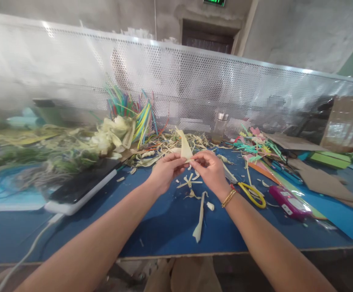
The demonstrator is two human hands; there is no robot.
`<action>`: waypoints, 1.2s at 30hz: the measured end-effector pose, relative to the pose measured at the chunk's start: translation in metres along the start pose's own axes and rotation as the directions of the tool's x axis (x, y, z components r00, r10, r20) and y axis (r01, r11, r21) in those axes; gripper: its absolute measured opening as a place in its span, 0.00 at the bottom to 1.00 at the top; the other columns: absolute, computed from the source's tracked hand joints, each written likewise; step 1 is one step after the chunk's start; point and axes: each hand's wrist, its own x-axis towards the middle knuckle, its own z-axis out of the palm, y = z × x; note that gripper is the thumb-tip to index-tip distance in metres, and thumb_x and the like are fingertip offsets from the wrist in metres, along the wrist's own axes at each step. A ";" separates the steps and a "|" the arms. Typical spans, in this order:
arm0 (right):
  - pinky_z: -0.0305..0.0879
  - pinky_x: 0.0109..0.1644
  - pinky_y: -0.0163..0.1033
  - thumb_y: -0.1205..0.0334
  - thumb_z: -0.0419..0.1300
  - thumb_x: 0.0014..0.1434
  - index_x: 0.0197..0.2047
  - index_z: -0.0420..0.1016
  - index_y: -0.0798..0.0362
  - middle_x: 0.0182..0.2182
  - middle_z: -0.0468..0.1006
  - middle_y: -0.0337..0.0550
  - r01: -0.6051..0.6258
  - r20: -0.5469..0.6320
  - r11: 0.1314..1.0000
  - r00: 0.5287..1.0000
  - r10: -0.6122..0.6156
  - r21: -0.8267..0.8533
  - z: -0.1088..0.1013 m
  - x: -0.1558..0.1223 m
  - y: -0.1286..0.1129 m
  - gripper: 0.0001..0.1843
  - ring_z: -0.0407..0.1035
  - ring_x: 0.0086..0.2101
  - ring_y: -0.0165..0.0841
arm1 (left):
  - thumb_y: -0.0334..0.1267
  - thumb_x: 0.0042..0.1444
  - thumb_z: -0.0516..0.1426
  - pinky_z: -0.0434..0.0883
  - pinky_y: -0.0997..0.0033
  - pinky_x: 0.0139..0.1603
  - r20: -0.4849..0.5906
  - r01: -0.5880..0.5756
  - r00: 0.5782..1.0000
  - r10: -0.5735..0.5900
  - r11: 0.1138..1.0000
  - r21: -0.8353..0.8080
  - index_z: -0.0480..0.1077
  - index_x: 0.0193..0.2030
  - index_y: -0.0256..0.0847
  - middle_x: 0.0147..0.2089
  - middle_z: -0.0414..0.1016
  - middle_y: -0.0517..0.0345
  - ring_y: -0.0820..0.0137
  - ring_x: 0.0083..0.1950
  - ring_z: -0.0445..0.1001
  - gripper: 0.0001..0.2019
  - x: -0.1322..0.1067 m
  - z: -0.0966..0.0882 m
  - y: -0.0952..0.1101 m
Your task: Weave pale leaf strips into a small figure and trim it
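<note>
A pale, pointed piece of corn husk (185,147) stands upright between my hands over the table's middle. My left hand (166,171) pinches its lower left edge between thumb and fingers. At the lower right edge, my right hand (209,167) pinches it too, and the fingertips of both hands almost meet. Below them on the blue tabletop (164,227) lie a star-shaped bit of knotted husk strips (190,182), a narrow husk strip (199,221) and a small white scrap (210,206). Yellow-handled scissors (253,194) rest beside my right wrist.
A black-screened device (82,188) with a white cable lies left. Behind are husk heaps (112,136), coloured pipe cleaners (144,121) and a glass jar (220,127). To the right sit a purple device (289,201), blue sheets (341,215) and cardboard (322,180). A perforated metal panel (164,77) borders the back.
</note>
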 end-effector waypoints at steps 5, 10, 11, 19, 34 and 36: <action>0.70 0.37 0.38 0.60 0.65 0.53 0.31 0.77 0.50 0.34 0.74 0.42 -0.007 -0.030 1.000 1.000 0.006 -0.029 0.000 0.000 0.001 0.04 0.71 0.32 0.31 | 0.34 0.44 0.66 0.70 0.80 0.32 -0.007 -0.015 1.000 0.015 1.000 -0.014 0.71 0.28 0.38 0.28 0.76 0.59 0.75 0.32 0.76 0.08 -0.002 0.003 0.001; 0.68 0.35 0.37 0.62 0.63 0.51 0.29 0.74 0.51 0.32 0.74 0.41 -0.017 -0.067 0.999 0.998 0.015 -0.036 0.002 0.000 -0.003 0.03 0.69 0.30 0.30 | 0.33 0.43 0.66 0.70 0.79 0.32 -0.022 -0.041 0.999 0.040 0.999 -0.025 0.71 0.28 0.38 0.27 0.76 0.60 0.75 0.31 0.76 0.08 -0.005 0.007 0.001; 0.68 0.35 0.37 0.62 0.63 0.51 0.29 0.73 0.51 0.32 0.73 0.40 -0.027 -0.072 0.999 0.997 0.026 -0.022 0.002 0.000 -0.003 0.03 0.69 0.30 0.30 | 0.33 0.43 0.66 0.70 0.79 0.31 -0.024 -0.040 0.999 0.040 0.999 -0.030 0.71 0.28 0.38 0.27 0.76 0.60 0.75 0.31 0.76 0.08 -0.005 0.008 0.001; 0.67 0.32 0.38 0.60 0.62 0.51 0.29 0.70 0.51 0.24 0.73 0.38 -0.145 -0.014 0.987 0.989 0.147 0.076 0.001 0.001 -0.003 0.05 0.67 0.25 0.31 | 0.33 0.42 0.67 0.69 0.78 0.33 0.009 -0.032 0.999 0.032 0.999 -0.019 0.71 0.29 0.38 0.28 0.76 0.60 0.74 0.32 0.76 0.09 -0.004 0.005 0.000; 0.71 0.39 0.40 0.55 0.60 0.57 0.38 0.73 0.51 0.32 0.77 0.41 -0.203 0.023 0.958 0.979 0.202 0.201 0.000 0.003 0.001 0.09 0.73 0.32 0.33 | 0.37 0.43 0.68 0.67 0.79 0.31 -0.013 -0.043 0.999 0.045 0.992 0.118 0.72 0.29 0.37 0.28 0.76 0.59 0.77 0.30 0.72 0.10 -0.004 0.004 0.001; 0.71 0.41 0.41 0.57 0.62 0.56 0.39 0.74 0.50 0.33 0.78 0.42 -0.171 0.019 0.968 0.985 0.171 0.185 -0.001 0.002 0.000 0.08 0.73 0.34 0.33 | 0.36 0.42 0.68 0.66 0.80 0.30 -0.033 -0.013 0.999 0.015 0.998 0.069 0.73 0.30 0.36 0.28 0.76 0.58 0.77 0.30 0.73 0.10 -0.002 0.003 0.001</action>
